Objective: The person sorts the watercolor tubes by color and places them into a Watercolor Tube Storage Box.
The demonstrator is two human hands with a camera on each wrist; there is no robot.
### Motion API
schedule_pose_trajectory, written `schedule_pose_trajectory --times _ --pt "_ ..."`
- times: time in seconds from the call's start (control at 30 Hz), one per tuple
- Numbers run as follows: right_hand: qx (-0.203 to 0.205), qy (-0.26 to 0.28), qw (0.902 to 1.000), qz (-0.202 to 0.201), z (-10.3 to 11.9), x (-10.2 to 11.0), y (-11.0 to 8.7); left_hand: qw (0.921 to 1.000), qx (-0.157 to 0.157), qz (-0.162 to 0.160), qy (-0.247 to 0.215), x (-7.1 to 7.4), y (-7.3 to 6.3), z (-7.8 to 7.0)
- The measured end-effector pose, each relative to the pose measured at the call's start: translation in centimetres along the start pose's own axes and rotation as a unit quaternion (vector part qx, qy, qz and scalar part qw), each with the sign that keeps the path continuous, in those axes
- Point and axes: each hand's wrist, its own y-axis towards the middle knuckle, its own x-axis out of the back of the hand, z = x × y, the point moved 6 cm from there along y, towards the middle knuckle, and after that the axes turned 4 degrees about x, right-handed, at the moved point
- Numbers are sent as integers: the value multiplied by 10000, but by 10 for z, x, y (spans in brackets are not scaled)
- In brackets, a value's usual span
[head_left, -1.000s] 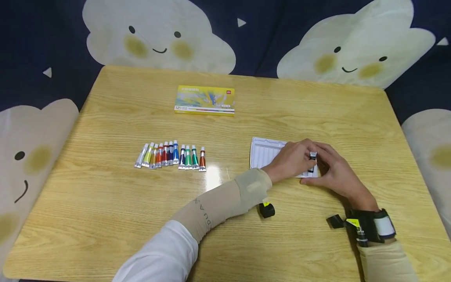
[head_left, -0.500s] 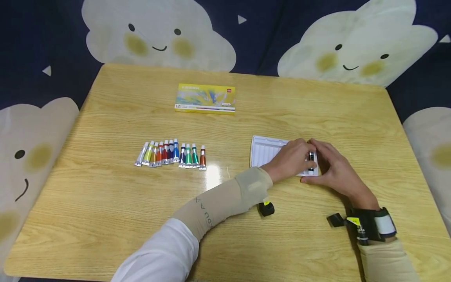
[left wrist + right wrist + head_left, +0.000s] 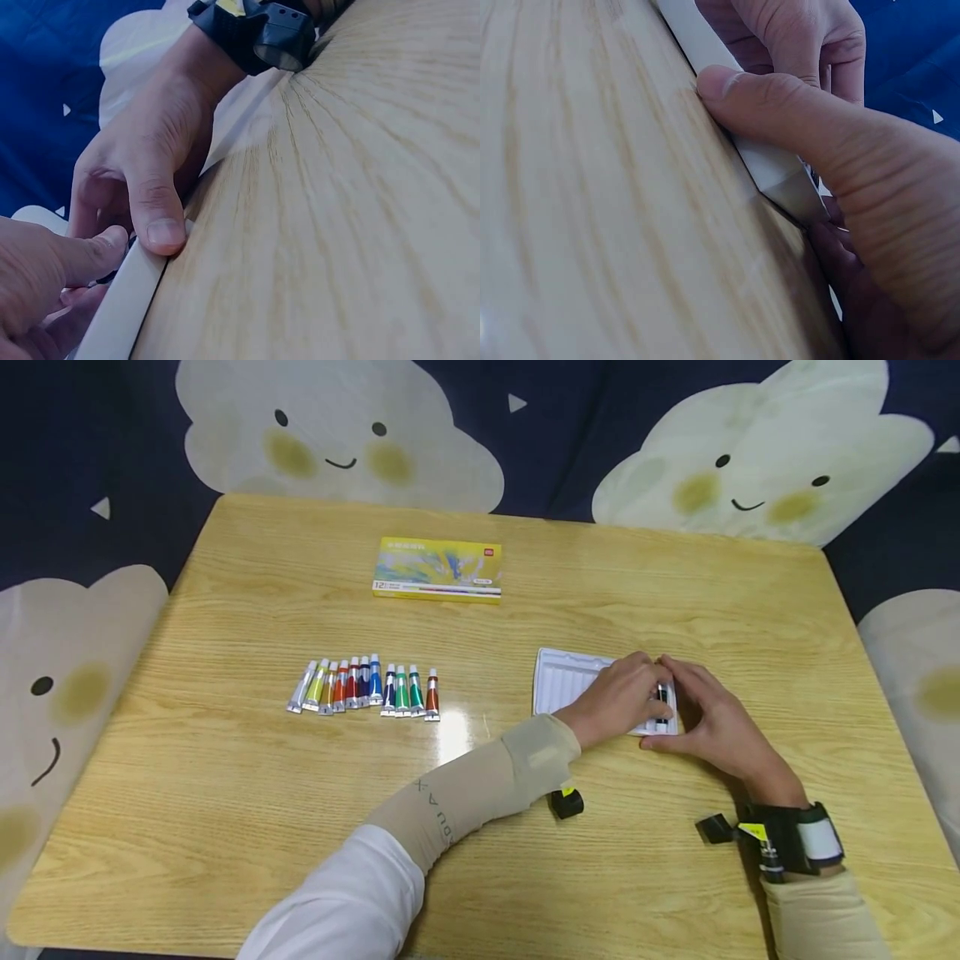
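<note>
A white plastic tray (image 3: 558,681) with ridged slots lies on the right half of the table. My left hand (image 3: 617,696) reaches over it and pinches a black-labelled paint tube (image 3: 662,702), which lies in the slot at the tray's right end. Around that same end curves my right hand (image 3: 720,727), gripping the tray with the thumb at the near edge and the fingers at the far side. In the left wrist view, the right thumb (image 3: 163,234) presses the tray wall (image 3: 124,307). The left fingers partly cover the tube.
Several paint tubes (image 3: 363,685) of different colours lie in a row left of centre. Behind them is a yellow paint box (image 3: 437,571). A black wrist-camera piece (image 3: 567,803) shows by the left wrist, and a dark strap (image 3: 795,839) circles the right wrist.
My left hand has lowered the black-labelled tube from a tilted pose into the tray's right-end slot. My right hand stays on the tray, and the tube row is unmoved.
</note>
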Motion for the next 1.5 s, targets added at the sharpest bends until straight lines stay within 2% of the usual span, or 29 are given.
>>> schedule_pose_trajectory --times 0.3,0.73,1.17,1.3,1.5 --pt "-20 -50 10000 36 -1 0 -1 9998 71 165 -61 -2 0 1" --pt "-57 -56 10000 39 -1 1 -1 9997 -160 116 136 -1 0 0" --pt "-100 -18 9999 104 0 0 -1 9987 -165 444 202 2 0 0" --pt "-112 -19 9999 111 0 -1 0 9987 -34 503 77 6 -1 2" --pt "-43 6 9999 107 0 -1 0 9992 69 381 -44 18 -3 7"
